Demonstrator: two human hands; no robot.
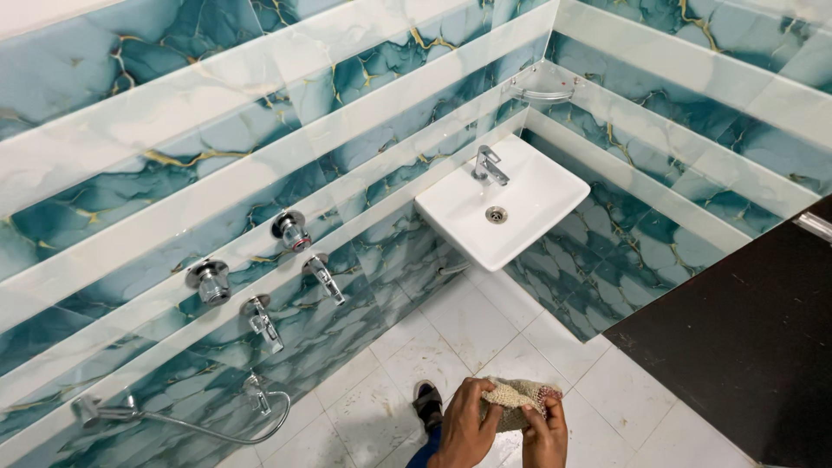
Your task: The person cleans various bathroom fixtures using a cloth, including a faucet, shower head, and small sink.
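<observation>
Our hands meet at the bottom edge of the view: the left hand (465, 425) curls its fingers over the near side of a beige knitted cloth (518, 401), and the right hand (546, 431) pinches its lower right end, so the cloth is bunched between both, held in the air above the white tiled floor (472, 325). Just left of the left hand we see a sandalled foot (427, 405) on the floor. The floor ahead lies open up to the wall-hung white basin (503, 204) with its chrome tap (488, 165) in the corner. Along the left wall stand chrome valves (208, 280) and spouts (263, 321), with a hand sprayer hose (217, 425) low down. A dark door (745, 347) bounds the right side.
</observation>
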